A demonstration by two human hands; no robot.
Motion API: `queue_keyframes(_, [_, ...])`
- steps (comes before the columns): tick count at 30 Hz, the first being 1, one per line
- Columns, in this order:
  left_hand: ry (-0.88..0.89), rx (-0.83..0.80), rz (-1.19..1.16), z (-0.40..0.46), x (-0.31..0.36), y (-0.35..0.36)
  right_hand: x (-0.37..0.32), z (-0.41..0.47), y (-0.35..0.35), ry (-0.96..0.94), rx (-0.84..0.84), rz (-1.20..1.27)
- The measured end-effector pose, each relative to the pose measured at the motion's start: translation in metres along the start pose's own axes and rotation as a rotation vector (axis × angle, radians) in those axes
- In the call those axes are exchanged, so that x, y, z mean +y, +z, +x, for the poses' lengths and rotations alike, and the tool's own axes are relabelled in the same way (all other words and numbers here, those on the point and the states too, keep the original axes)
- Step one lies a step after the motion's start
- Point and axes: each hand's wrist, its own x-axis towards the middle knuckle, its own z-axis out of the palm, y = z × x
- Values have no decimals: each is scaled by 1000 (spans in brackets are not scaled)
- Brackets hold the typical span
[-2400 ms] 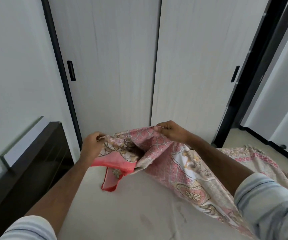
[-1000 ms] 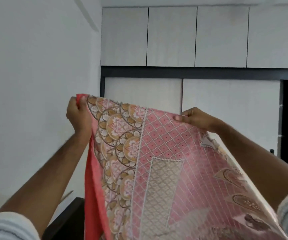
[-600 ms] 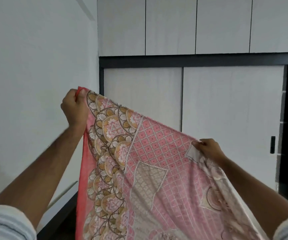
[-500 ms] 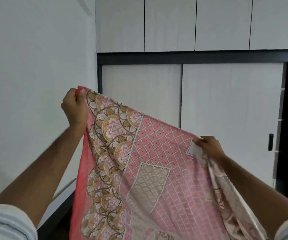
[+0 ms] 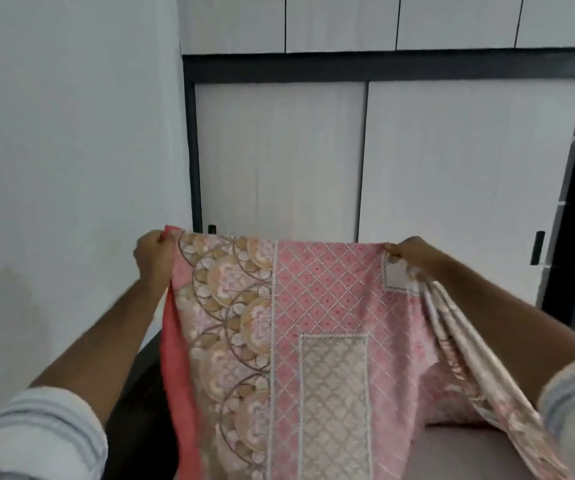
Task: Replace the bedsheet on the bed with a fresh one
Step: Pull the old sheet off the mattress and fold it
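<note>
A pink patterned bedsheet (image 5: pixel 317 306) with a red border and round beige motifs hangs stretched between my two hands in front of me. My left hand (image 5: pixel 152 256) grips its top left corner by the red edge. My right hand (image 5: pixel 409 251) pinches the top edge further right, where the cloth bunches into folds running down along my right forearm. The sheet's lower part drops out of view at the bottom. A bare strip of mattress (image 5: pixel 469 452) shows at the lower right under the sheet.
White sliding wardrobe doors (image 5: pixel 279 161) in a black frame stand straight ahead, with overhead cabinets (image 5: pixel 341 22) above. A white wall (image 5: pixel 64 150) is on the left. The dark headboard (image 5: pixel 140 393) sits low at the left, beside my left arm.
Both hands lifted the sheet from the mattress to head height, then lowered it. My right hand slid right along the top edge, spreading the sheet flat and level.
</note>
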Motion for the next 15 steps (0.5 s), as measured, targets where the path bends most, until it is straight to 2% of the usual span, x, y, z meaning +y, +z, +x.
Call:
queue_keyframes(3, [-5,2,-90,-43,2,17,1,5,41,41,16,51])
queue_keyframes(5, [50,-59,-192,-78,16,31,-5,3,64,17,-16,75])
queue_keyframes(7, [151,-177,-273,-111,33,47,-10,6,83,-11,-44,60])
queue_keyframes(9, [261,-362,-292,-138,46,63,-16,4,96,-53,-58,51])
queue_keyframes(12, [328,-604,-307,-167,59,87,-29,-4,107,-103,-114,58])
queue_keyframes(15, [328,-664,-334,-182,61,107,-39,-17,113,-238,-203,-32])
